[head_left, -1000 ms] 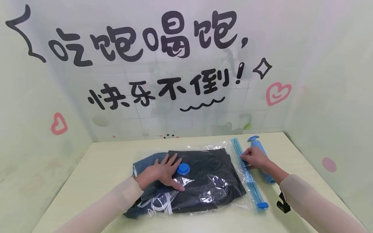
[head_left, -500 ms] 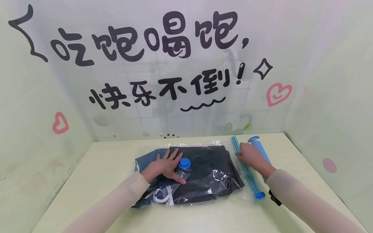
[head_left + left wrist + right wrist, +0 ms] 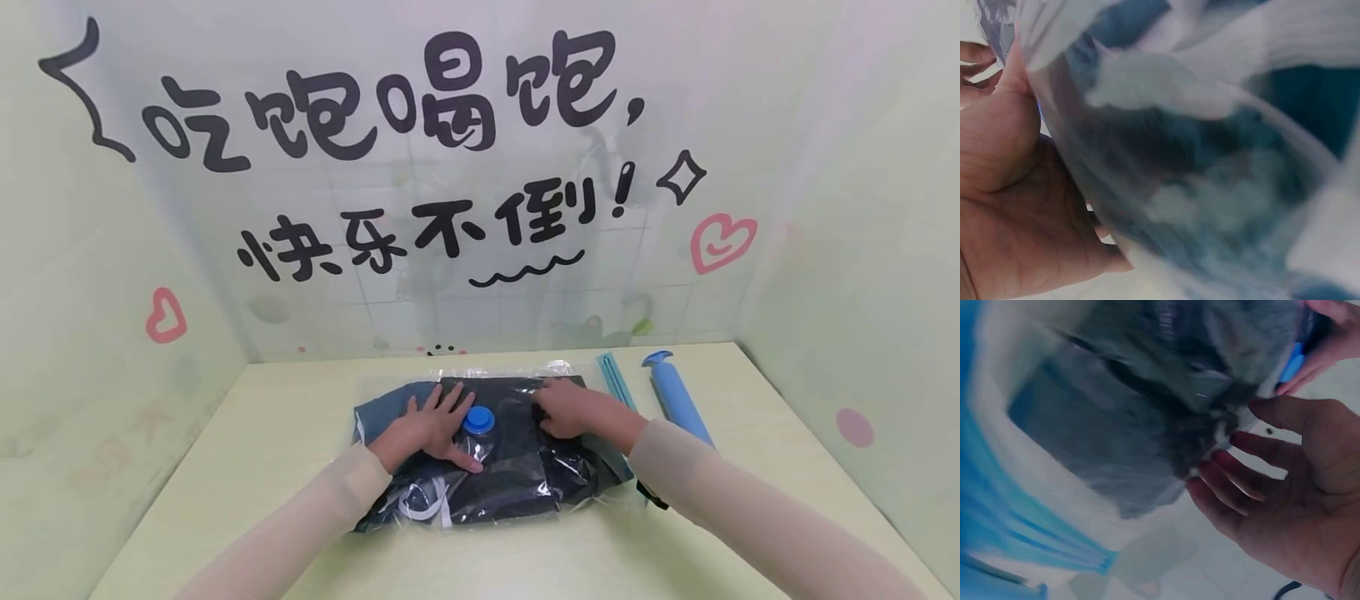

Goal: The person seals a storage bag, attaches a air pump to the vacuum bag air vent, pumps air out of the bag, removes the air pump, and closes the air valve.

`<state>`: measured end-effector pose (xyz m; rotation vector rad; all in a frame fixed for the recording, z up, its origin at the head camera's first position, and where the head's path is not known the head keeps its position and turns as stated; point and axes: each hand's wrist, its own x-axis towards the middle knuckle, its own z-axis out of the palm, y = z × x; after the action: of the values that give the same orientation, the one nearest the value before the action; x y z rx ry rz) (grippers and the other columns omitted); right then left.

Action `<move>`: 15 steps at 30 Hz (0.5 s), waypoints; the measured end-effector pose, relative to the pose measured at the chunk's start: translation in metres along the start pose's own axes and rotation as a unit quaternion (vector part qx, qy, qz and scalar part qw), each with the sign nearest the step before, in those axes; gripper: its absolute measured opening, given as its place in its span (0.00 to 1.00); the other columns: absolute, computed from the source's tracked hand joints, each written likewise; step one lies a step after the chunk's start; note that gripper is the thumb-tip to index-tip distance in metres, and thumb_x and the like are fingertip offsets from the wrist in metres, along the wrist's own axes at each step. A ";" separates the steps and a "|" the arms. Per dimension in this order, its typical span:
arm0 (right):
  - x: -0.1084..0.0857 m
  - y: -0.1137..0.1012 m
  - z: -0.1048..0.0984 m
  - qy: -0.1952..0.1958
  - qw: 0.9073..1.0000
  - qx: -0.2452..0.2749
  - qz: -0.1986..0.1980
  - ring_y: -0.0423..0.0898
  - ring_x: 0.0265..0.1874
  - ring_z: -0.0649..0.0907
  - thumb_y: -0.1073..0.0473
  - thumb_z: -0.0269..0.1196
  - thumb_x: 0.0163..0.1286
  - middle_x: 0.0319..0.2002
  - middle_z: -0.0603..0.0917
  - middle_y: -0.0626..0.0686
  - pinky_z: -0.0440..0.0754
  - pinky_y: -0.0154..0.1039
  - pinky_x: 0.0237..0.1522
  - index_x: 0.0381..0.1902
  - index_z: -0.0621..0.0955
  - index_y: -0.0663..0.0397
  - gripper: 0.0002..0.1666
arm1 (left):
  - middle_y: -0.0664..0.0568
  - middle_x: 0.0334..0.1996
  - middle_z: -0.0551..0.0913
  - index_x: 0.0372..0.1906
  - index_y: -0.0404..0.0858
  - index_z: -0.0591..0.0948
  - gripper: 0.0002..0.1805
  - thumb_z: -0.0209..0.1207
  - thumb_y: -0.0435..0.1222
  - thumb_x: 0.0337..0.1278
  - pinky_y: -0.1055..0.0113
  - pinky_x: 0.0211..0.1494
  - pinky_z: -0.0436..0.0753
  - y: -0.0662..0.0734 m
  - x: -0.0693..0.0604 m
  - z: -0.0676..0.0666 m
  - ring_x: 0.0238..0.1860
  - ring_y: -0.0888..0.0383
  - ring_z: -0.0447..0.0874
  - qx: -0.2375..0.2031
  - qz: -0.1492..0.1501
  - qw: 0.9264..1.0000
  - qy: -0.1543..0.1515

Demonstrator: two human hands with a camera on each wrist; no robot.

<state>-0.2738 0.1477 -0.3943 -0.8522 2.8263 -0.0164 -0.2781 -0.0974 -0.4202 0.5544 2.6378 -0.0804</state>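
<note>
Head: bag [image 3: 501, 479] below slogan [image 3: 456, 92] (吃饱喝饱,快乐不倒!)

Filled Clear Bag [image 3: 517, 487] Laid Flat on Worktop [image 3: 517, 571]

Black and slate-blue clothing [image 3: 506, 408] is enclosed by shiny, creased plastic, a white strap [image 3: 444, 504] curled at near left. A round blue valve [image 3: 478, 419] is set in the upper face; the right end is edged by a blue strip [image 3: 617, 379].

Bright, even light in the head view, sharp glints on the clear bag [image 3: 498, 492], soft shadows on the table [image 3: 240, 442], dimmer, hazy wrist views, heavy blur in the left one
</note>
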 end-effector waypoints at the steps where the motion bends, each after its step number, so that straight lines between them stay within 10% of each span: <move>1: 0.001 -0.004 -0.004 -0.035 0.999 0.011 -0.010 0.56 0.50 0.80 0.61 0.66 0.71 0.48 0.82 0.60 0.77 0.51 0.56 0.56 0.81 0.66 0.19 | 0.49 0.82 0.37 0.84 0.48 0.44 0.65 0.62 0.72 0.49 0.34 0.73 0.45 0.001 0.000 0.001 0.79 0.42 0.33 0.000 -0.002 1.000 -0.001; 7: 0.007 -0.023 -0.024 -0.160 0.987 0.014 0.010 0.49 0.56 0.80 0.53 0.70 0.69 0.55 0.82 0.52 0.77 0.47 0.59 0.60 0.82 0.57 0.25 | 0.49 0.82 0.36 0.84 0.48 0.44 0.65 0.62 0.73 0.49 0.35 0.73 0.44 0.002 0.001 0.002 0.80 0.43 0.33 -0.003 -0.004 1.000 0.000; 15: 0.030 -0.052 -0.022 -0.165 0.986 0.007 0.028 0.45 0.52 0.82 0.49 0.68 0.71 0.53 0.84 0.49 0.77 0.46 0.58 0.62 0.80 0.52 0.25 | 0.47 0.82 0.39 0.83 0.47 0.46 0.66 0.62 0.73 0.47 0.32 0.72 0.48 0.000 0.001 0.003 0.79 0.40 0.35 0.007 0.000 1.000 0.015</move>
<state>-0.2742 0.0866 -0.3751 -0.6989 2.5333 0.1020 -0.2776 -0.0976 -0.4235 0.5638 2.6692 -0.0925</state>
